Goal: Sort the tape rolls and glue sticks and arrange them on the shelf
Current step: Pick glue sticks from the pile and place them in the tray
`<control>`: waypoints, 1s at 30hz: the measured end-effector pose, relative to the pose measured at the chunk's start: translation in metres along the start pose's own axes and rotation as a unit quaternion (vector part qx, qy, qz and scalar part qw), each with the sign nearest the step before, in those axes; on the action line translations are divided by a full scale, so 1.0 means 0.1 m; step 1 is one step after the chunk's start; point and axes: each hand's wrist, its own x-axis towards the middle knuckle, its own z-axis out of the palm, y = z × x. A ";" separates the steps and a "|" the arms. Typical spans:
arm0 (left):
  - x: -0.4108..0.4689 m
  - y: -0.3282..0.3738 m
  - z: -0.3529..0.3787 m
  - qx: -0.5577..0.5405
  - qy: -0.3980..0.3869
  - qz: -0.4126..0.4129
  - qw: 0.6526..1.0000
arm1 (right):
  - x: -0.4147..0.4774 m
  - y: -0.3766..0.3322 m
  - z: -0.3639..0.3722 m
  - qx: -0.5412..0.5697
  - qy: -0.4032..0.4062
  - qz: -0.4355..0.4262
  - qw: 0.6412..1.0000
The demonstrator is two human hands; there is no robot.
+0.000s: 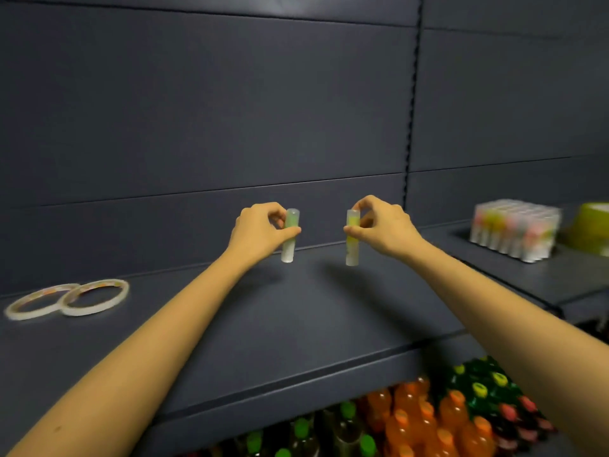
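Left hand [260,230] pinches a glue stick [290,235] upright between thumb and fingers, base at or just above the shelf [296,318] — contact cannot be told. Right hand [382,225] pinches a second stick [352,237] the same way, upright, beside the first with a gap between them. Both sticks are near the back of the shelf, about mid-width. Two tape rolls [67,300] lie flat at the far left of the shelf, touching or slightly overlapping. On the adjoining shelf to the right stands a block of packed sticks [514,229] — a yellow-green roll [591,225] beside it. Bottles [428,420] fill the level below.
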 end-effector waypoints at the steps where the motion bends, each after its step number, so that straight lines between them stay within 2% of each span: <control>1: -0.01 0.16 0.16 -0.006 -0.008 0.008 1.000 | -0.07 0.16 -0.15 -0.004 0.008 0.011 1.000; 10: -0.17 1.50 1.42 -0.050 -0.063 0.070 0.994 | -0.85 1.53 -1.30 -0.041 0.096 0.055 0.993; 16: -0.15 2.21 2.04 -0.050 -0.105 0.120 0.986 | -1.16 2.18 -1.89 -0.056 0.146 0.101 0.982; 21: -0.01 2.56 2.46 -0.042 -0.126 0.165 0.977 | -1.28 2.62 -2.19 -0.056 0.169 0.111 0.978; 26: 0.18 2.78 2.88 -0.033 -0.134 0.167 0.976 | -1.17 2.99 -2.37 -0.056 0.173 0.098 0.978; 30: 0.30 2.90 3.19 0.004 -0.109 0.176 0.978 | -0.95 3.23 -2.45 -0.040 0.177 0.067 0.981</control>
